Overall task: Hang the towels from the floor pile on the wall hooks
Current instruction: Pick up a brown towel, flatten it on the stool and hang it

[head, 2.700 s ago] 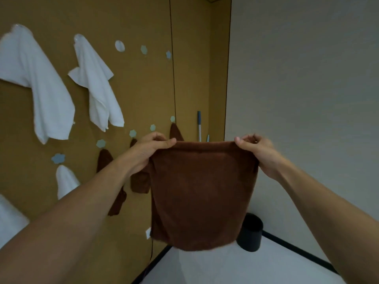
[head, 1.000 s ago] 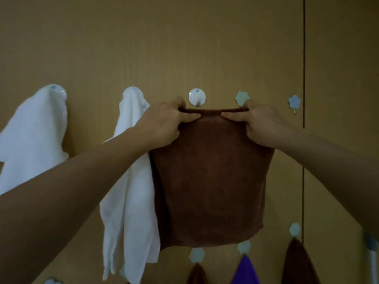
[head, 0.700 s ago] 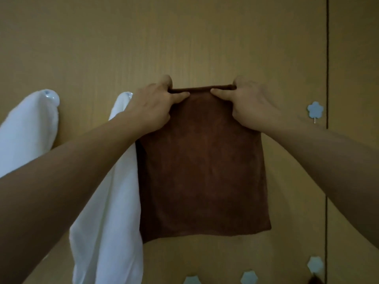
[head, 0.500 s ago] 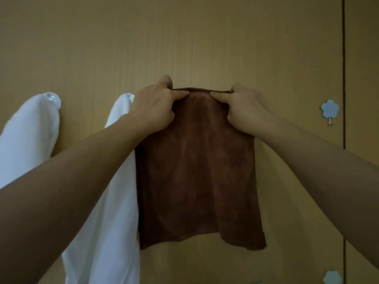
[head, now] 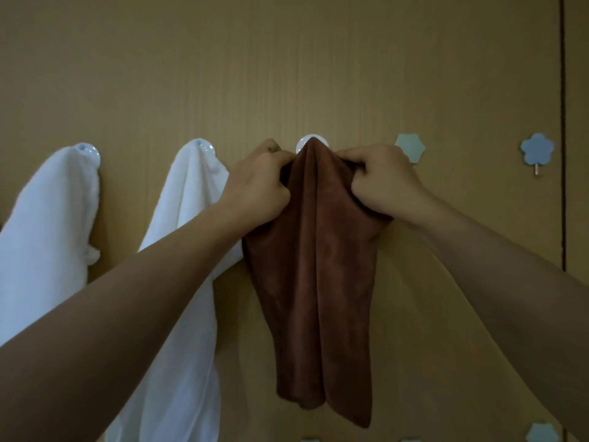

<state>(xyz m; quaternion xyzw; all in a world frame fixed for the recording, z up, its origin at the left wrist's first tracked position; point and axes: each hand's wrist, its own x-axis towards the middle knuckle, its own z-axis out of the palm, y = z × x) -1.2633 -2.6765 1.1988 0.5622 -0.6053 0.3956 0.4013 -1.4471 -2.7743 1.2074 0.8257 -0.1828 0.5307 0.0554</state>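
Brown towel (head: 315, 266) is draped from the round white hook (head: 311, 145) on the wooden wall (head: 287, 74), its top edge bunched into a peak over the hook and its body hanging in long folds. The cloth is gripped just below the peak on both sides: the left hand (head: 259, 186) is curled round the left fold and the right hand (head: 379, 183) is curled round the right fold, so that the middle of the edge can be seated on the hook while the two sides are drawn down evenly. Whether the cloth is fully caught on the hook cannot be told, since the hook's prong is covered.

Two white towels (head: 191, 250) are already hung on neighbouring hooks toward the left edge of the wall. A pale green flower-shaped hook (head: 411, 145) is partly hidden behind the right hand, and a blue flower-shaped hook (head: 537, 151) stands bare near the right edge.

Half a second earlier, the towel was held flat and spread against the wall, its top edge stretched between pinching fingertips and the round hook hidden behind it. Now the edge has been gathered inward and pulled down, the hook's upper rim is exposed, and the flat sheet has collapsed into narrow hanging folds. The hands have been brought lower and closer round the cloth.
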